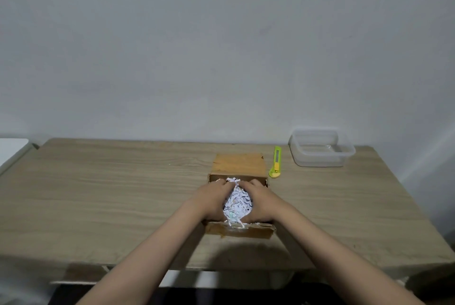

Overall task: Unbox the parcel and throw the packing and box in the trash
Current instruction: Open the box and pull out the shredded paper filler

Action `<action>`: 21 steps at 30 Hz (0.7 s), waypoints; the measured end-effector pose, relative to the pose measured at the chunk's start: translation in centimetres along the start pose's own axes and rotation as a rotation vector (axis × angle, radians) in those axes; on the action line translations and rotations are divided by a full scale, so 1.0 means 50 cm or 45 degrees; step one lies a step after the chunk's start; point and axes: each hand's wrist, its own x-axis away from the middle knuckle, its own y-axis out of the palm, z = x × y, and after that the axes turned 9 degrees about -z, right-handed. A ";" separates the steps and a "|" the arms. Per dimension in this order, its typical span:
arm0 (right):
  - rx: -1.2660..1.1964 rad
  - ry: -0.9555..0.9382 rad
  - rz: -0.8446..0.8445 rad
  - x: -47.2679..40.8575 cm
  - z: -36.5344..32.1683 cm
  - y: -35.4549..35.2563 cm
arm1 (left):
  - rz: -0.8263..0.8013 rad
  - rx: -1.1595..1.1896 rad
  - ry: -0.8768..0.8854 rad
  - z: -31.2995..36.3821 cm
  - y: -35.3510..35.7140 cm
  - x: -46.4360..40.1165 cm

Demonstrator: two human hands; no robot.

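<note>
Okay, both my hands are down in the open cardboard box [238, 206] near the middle of the wooden table [110, 193], and between them sits the mound of shredded paper packing [237, 202]. My left hand [213, 200] cups the left flank of the heap, my right hand [258, 202] cups the right flank, fingers curled in toward each other and pressed against the shreds, so the paper is squeezed between two palms, not pinched by fingertips. I judge this is the scooping step: gather the filling into one clump so it lifts out whole. To do it well I want my fingers to dig under the pile, not just press its sides, and I want steady inward pressure, because loose shreds will spill over the rim; a few strands already hang over the near flap [240, 229]. Whether anything lies beneath the paper I cannot tell, it is covered. The far flap [238, 164] is folded back flat on the table, well out of my way. Just beside the box on the right lies the yellow-green utility knife [275, 163], apart from both hands, and farther right stands a clear plastic container [321, 148]. No trash bin shows from the head camera, so I'd have to look for it once the clump is up.
</note>
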 end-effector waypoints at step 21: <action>0.217 0.004 0.013 -0.026 0.005 0.007 | -0.069 -0.154 0.065 -0.006 0.008 -0.051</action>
